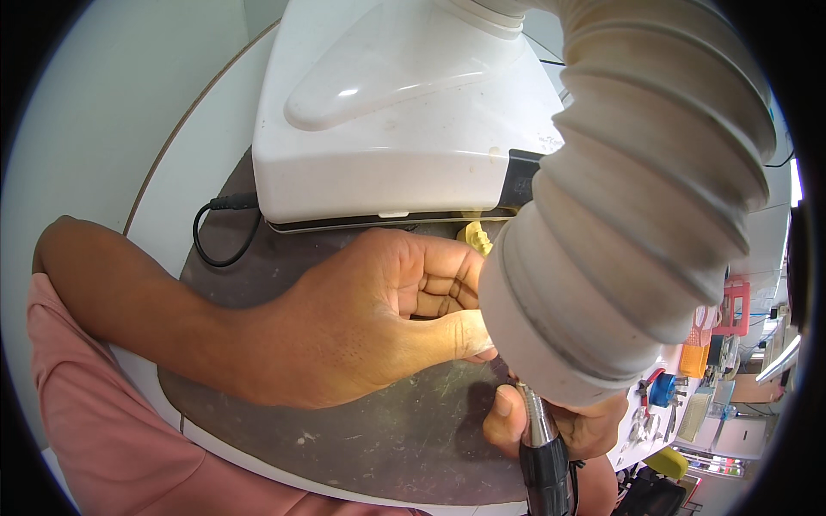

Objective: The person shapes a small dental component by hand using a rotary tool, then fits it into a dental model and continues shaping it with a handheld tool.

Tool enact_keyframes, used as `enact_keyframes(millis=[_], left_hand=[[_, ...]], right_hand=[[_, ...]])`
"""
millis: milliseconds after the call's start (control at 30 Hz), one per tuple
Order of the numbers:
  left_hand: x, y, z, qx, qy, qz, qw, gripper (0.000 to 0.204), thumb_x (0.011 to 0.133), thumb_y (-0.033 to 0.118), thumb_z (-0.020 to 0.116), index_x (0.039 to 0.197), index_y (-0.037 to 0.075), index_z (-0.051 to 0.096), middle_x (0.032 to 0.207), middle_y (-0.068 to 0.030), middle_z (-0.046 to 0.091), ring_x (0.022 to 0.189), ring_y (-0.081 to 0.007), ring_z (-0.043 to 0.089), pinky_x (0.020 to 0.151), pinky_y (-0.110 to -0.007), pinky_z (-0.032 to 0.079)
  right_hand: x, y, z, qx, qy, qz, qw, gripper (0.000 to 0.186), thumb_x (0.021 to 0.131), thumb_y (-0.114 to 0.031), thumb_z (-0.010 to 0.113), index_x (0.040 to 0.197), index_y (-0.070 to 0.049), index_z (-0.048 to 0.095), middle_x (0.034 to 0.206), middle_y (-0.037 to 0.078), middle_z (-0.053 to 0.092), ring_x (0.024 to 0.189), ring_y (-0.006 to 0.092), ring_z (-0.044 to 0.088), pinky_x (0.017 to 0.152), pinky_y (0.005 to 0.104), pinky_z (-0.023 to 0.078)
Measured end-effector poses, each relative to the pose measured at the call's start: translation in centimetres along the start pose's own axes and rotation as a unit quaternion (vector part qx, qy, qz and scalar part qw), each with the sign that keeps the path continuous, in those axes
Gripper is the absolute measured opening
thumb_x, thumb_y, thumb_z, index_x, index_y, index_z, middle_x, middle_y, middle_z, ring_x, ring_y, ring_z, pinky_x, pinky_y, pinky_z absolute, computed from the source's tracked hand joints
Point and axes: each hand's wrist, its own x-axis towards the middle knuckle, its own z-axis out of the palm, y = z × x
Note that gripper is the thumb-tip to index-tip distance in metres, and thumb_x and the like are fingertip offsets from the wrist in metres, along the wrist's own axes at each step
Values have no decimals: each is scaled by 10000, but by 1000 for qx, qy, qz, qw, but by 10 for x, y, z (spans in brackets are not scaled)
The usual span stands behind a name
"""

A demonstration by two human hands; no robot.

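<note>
My left hand (370, 318) is in the middle with fingers curled and thumb extended toward them; its fingertips pass behind a ribbed white hose (637, 198), so what they hold is hidden. My right hand (594, 426) grips a black-and-silver rotary handpiece (542, 460) below the hose's mouth, its tip pointing up toward my left fingertips. A small yellow moulded piece (476, 235) lies just beyond my left hand. Both hands are over a scuffed dark grey mat (335, 439).
A white machine (379, 163) with a dark front panel stands at the back, a black cable (224, 262) looping from its left. At the right are a pink plastic holder (733, 305), an orange container (695, 357), a blue object (662, 389) and several small tools.
</note>
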Motion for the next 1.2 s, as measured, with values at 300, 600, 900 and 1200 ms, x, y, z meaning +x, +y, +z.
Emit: enact_keyframes(millis=[300, 600, 900, 1200], left_hand=[[-1, -3, 2, -3, 0, -1, 1000, 127, 894, 20, 553, 1004, -39, 577, 978, -75, 649, 906, -104, 618, 875, -235, 503], [-2, -1, 2, -5, -3, 0, 1000, 123, 891, 17, 554, 998, -40, 579, 973, -72, 649, 900, -101, 618, 871, -232, 502], [1, -3, 1, -8, -4, -4, 1000, 120, 888, 13, 555, 992, -40, 581, 968, -70, 650, 894, -98, 617, 867, -229, 502], [-2, -4, 1, -9, -4, -5, 1000, 117, 885, 10, 556, 986, -40, 583, 963, -67, 651, 889, -95, 616, 863, -227, 501]], right_hand=[[3, -1, -6, -46, -83, -2, 995, 339, 589, -129, 859, 873, -76, 680, 918, 122, 658, 828, 269, 671, 689, 322, 541], [-2, -2, 0, -8, -6, 5, 1000, 324, 602, -123, 855, 869, -70, 678, 929, 130, 658, 833, 278, 672, 694, 330, 541], [5, -2, 4, -7, -20, -23, 1000, 264, 634, -97, 829, 842, -42, 676, 900, 139, 664, 808, 272, 673, 692, 321, 535], [18, -6, -9, 48, -116, 45, 991, 245, 589, 17, 749, 822, -21, 685, 836, 113, 668, 743, 252, 651, 647, 301, 502]])
